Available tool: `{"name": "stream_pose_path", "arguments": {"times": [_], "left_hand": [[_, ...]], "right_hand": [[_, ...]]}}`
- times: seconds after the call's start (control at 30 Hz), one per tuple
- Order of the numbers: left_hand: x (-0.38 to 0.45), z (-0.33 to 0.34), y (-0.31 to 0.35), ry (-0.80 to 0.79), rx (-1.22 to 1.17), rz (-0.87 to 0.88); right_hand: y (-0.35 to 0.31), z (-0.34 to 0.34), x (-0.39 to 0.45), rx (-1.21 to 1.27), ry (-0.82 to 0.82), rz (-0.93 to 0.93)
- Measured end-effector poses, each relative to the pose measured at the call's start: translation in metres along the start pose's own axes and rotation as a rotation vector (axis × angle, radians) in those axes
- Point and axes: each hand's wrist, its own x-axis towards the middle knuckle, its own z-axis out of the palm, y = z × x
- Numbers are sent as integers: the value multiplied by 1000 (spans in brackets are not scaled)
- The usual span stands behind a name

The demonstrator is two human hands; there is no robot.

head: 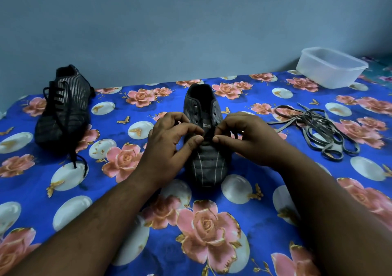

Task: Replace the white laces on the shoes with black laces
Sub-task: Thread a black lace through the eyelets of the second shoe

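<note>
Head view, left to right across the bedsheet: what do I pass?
Dark striped shoe already laced in black → left hand → dark striped shoe being laced → right hand → loose pile of pale grey-white laces → clear plastic container.

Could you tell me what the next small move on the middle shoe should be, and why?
Probably thread the black lace up to the next pair of eyelets. Both the left hand and right hand pinch it low on the middle shoe, whose upper eyelets look empty, while the left shoe is already laced in black and the old laces lie aside.
</note>
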Motion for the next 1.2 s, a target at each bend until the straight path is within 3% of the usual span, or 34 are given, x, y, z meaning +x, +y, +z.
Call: {"name": "stream_pose_path", "arguments": {"times": [0.17, 0.43, 0.77, 1.2], "left_hand": [[1, 8, 9, -39, 27, -29], [2, 4, 4, 6, -125, -123], [1, -4, 3, 140, 117, -24], [-3, -2, 4, 144, 392, 124]], "right_hand": [[-2, -1, 1, 69, -26, 45], [-3, -1, 0, 72, -34, 52], [-4, -1, 0, 33, -29, 23], [-6, -3, -1, 60, -26, 49]]}}
